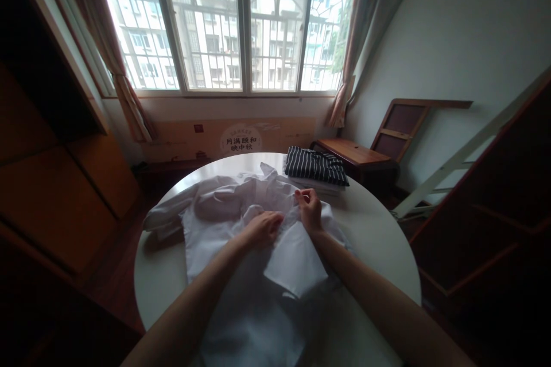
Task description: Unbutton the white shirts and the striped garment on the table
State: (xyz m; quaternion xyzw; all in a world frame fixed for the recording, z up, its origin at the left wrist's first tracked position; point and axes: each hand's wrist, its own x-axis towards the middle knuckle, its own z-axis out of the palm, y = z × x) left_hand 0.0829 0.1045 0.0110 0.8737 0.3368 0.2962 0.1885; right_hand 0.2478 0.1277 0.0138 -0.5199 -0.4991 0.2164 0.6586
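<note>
White shirt (241, 275): spread across near half of round white table (379, 241), hem at the near edge closest to the camera, collar toward the window; one sleeve trailing off to the left side of the tabletop. Front panel folded back near the middle, showing a paler square of cloth.

Left hand (263, 228): palm down, resting on the shirt at its chest, fingers curled loosely over the fabric; pressing rather than pinching, as far as the dim view allows.

Right hand (309, 208): just beside the left, fingers closed in a pinch on a fold of the shirt's cloth near the front opening, lifting it slightly.

Striped garment (315, 164): dark with thin pale stripes, folded, lying on the far right part of the table atop a pale folded item; well apart from both hands.

Wooden bench (355, 153): behind the table, at right, against the wall.

Folded wooden frame (404, 126): leaning on the wall beyond the bench.

Cardboard panel (239, 139): printed with characters, standing below the window (228, 23).

Curtains: drawn to either side of the window.
</note>
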